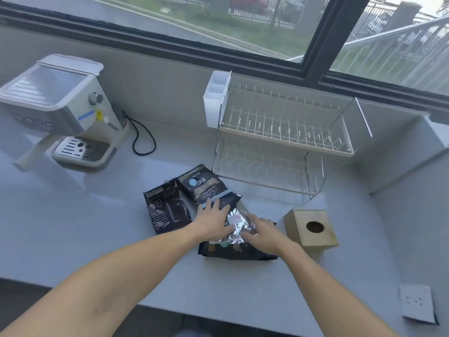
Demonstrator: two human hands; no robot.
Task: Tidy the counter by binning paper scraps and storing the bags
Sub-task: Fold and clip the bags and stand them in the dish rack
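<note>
At frame centre I see three dark bags on the counter (73, 215). My left hand (213, 218) lies flat, fingers spread, on the upper bag (206, 188). My right hand (261, 231) presses straight fingers onto the silver foil bag (237, 223) atop the lower bag (233, 251). The third bag (165, 207) lies left.

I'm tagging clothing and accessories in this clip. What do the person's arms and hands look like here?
Both forearms are bare, with no sleeves in view. The left hand and right hand wear no gloves, and no watch, bracelet or ring shows on either.
</note>
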